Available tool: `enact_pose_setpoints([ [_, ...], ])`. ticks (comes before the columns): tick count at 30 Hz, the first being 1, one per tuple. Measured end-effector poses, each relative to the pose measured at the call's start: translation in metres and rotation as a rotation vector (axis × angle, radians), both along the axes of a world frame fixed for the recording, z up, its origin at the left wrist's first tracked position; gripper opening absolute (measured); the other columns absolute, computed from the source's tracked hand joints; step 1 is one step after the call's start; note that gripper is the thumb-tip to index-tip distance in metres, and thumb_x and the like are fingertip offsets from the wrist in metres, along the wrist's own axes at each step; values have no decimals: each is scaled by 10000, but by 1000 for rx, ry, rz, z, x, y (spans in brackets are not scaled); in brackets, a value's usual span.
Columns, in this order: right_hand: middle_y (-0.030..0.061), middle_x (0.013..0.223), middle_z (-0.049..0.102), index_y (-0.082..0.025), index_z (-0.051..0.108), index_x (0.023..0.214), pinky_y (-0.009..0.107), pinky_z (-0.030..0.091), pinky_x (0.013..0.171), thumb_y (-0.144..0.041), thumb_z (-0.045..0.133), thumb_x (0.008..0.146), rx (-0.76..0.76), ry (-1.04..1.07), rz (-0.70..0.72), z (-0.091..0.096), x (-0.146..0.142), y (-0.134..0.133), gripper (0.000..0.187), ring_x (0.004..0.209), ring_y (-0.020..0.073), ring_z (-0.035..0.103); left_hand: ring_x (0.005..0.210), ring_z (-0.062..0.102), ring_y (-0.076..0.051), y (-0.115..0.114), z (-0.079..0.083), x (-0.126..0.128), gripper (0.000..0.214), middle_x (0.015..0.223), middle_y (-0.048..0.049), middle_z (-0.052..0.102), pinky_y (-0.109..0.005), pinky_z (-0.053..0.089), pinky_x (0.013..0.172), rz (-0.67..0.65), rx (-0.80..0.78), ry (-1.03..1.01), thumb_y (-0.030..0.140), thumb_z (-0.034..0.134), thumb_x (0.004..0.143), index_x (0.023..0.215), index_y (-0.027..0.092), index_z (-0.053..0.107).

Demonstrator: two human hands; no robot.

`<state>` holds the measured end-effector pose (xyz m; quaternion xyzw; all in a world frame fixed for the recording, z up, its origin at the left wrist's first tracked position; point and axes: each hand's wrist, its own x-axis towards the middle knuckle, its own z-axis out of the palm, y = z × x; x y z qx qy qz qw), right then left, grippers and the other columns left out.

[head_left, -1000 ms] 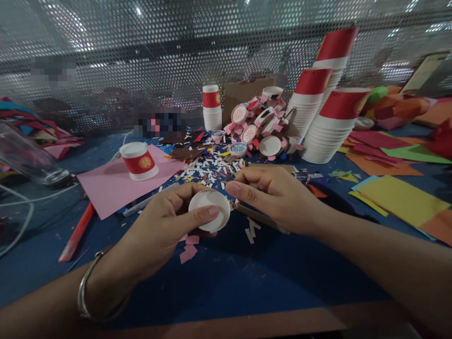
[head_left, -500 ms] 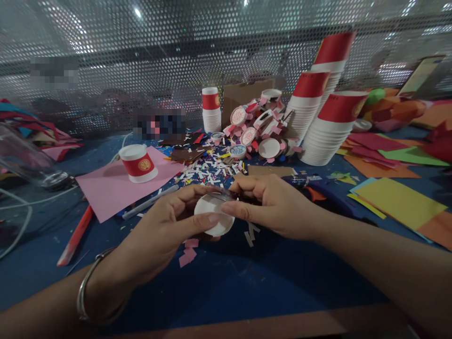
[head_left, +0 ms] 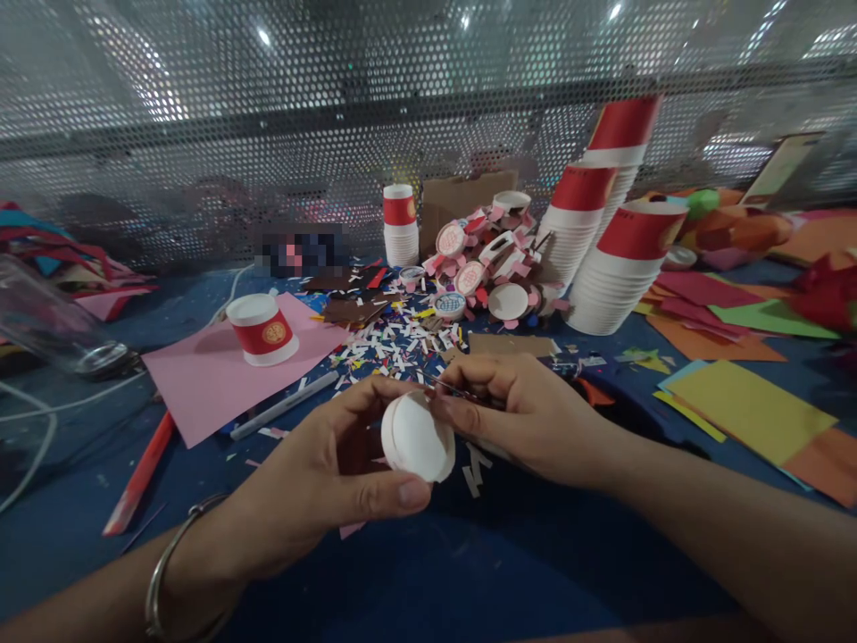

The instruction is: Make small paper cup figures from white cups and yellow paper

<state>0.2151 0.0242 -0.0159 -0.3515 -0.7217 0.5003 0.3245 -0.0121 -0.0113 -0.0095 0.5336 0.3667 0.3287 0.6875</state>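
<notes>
Paper-cup base [head_left: 419,439] pinched, tilted, in left hand [head_left: 321,473]. Right hand [head_left: 528,418] closed on thin metal tool [head_left: 450,388] at its rim. Likely best: brace base firmly, guide tool gently.

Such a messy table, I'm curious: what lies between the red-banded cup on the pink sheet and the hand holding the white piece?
The head view shows a white pen beside the pink sheet's edge, plus a few paper scraps on the blue table.
</notes>
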Motion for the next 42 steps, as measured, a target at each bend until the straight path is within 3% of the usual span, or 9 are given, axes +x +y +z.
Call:
enact_pose_setpoints([
  [3, -37, 720, 519, -172, 645, 872, 251, 334, 565, -439, 707, 924, -30, 15, 6, 2, -1, -1, 279, 638, 113, 427, 863, 602, -129, -1, -2, -1, 501, 1029, -12, 640, -213, 527, 728, 26, -18, -10, 259, 904, 743, 1165, 262, 634],
  [7, -41, 718, 524, -174, 634, 842, 236, 346, 583, -382, 713, 928, -49, -2, 27, 5, -4, 0, 238, 650, 110, 446, 830, 591, -114, -3, -2, 1, 458, 984, 0, 653, -194, 500, 711, 38, -66, -21, 242, 889, 763, 1136, 263, 624],
  [11, -52, 703, 508, -178, 612, 821, 233, 342, 579, -348, 721, 918, -55, -33, 22, 6, -5, 0, 224, 640, 106, 435, 756, 573, -103, -2, -2, 6, 394, 869, 28, 637, -209, 503, 709, 39, -28, -85, 247, 887, 765, 1044, 245, 610],
  [19, -70, 679, 474, -187, 577, 786, 229, 321, 559, -321, 707, 930, -9, -69, 24, 8, -5, -3, 236, 611, 95, 399, 744, 574, -115, -2, -7, 7, 411, 879, 21, 641, -214, 478, 673, 79, 65, -43, 262, 882, 747, 1055, 247, 611],
  [27, -51, 704, 500, -189, 588, 814, 237, 344, 566, -390, 660, 959, -7, -85, 17, 7, -4, -3, 257, 634, 108, 433, 827, 593, -148, -4, -4, 4, 426, 953, 13, 672, -245, 461, 713, 87, 145, 65, 268, 848, 775, 1131, 286, 615],
  [35, -35, 694, 543, -186, 611, 813, 238, 358, 550, -307, 633, 937, 16, -103, -38, 8, 1, 0, 174, 608, 108, 450, 918, 626, -160, 7, 1, -10, 496, 1065, 6, 654, -270, 504, 795, 85, 196, 184, 223, 858, 770, 1167, 296, 569],
  [39, -23, 705, 566, -189, 600, 808, 243, 368, 566, -259, 615, 913, 50, -187, -52, 8, 6, -2, 127, 634, 119, 484, 865, 633, -163, 11, 7, -12, 467, 1025, -3, 667, -276, 516, 742, 63, 202, 388, 285, 820, 810, 1173, 280, 525],
  [42, -27, 685, 558, -192, 604, 808, 245, 347, 551, -270, 611, 900, 52, -265, -42, 10, 9, -4, 120, 616, 117, 469, 790, 620, -152, 11, 9, -11, 452, 1008, -4, 656, -253, 496, 651, 88, 210, 519, 243, 797, 793, 1142, 263, 511],
])
